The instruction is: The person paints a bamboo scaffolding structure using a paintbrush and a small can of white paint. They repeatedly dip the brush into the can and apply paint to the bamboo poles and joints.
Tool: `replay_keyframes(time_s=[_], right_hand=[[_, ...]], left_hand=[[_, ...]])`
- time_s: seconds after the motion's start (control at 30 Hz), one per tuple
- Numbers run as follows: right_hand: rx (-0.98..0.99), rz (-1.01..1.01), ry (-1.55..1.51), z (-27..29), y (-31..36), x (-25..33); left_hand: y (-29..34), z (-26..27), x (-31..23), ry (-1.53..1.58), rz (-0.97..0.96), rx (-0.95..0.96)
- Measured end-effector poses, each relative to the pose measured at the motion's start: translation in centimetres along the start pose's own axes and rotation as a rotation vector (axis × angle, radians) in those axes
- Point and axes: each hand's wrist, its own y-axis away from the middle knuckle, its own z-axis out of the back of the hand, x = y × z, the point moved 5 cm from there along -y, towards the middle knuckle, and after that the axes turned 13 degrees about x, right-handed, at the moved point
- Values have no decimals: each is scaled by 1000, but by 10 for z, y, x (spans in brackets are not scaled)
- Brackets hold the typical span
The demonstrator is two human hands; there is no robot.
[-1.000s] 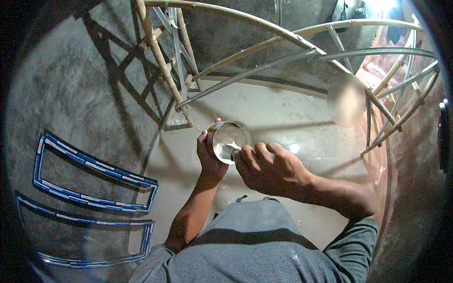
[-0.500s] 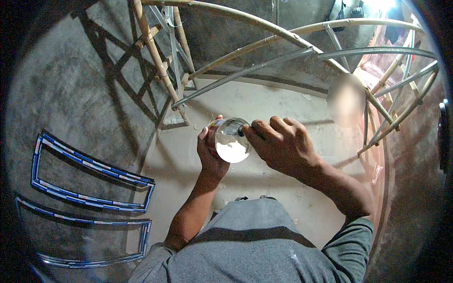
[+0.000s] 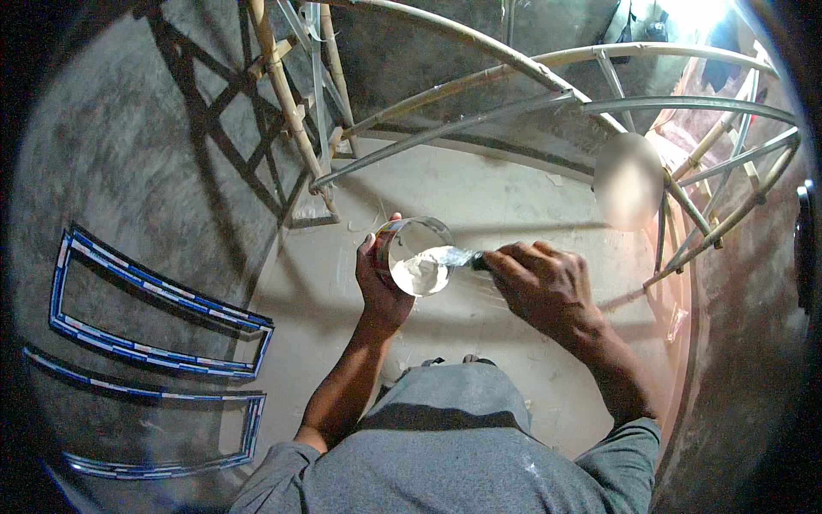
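Note:
A round can [image 3: 384, 259] with an open top is held in my left hand [image 3: 382, 301], its mouth tilted up toward me. Whitish paste [image 3: 419, 276] lies in the lower part of the can. From the right, my right hand [image 3: 548, 287] grips the dark handle of a putty knife [image 3: 460, 256]. The flat blade reaches over the can's rim, with its end at the paste. White smears show on the blade. How far the fingers wrap the handle is partly hidden behind the knuckles.
Bamboo poles [image 3: 276, 81] and metal rails [image 3: 445, 133] form a framework over the pale floor [image 3: 479, 201]. Blue-and-white rectangular frames [image 3: 154, 294] are along the grey wall at left. A blurred oval [image 3: 629, 182] sits by the poles at right; bright light shines top right.
My right hand has moved right and slightly down, drawing the knife back from deep in the can, so its blade now shows. The can stays in my left hand.

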Motion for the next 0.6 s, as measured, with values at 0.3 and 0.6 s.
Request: replay_keyframes(time_s=[0.3,0.6], right_hand=[[-102,-247,-137,-47,23,19],[-5,-251,-299,-21,55,28]], left_hand=[[-14,-25,-7,-376,-164,33],[-22,-18,-1,-23,-100,-8]])
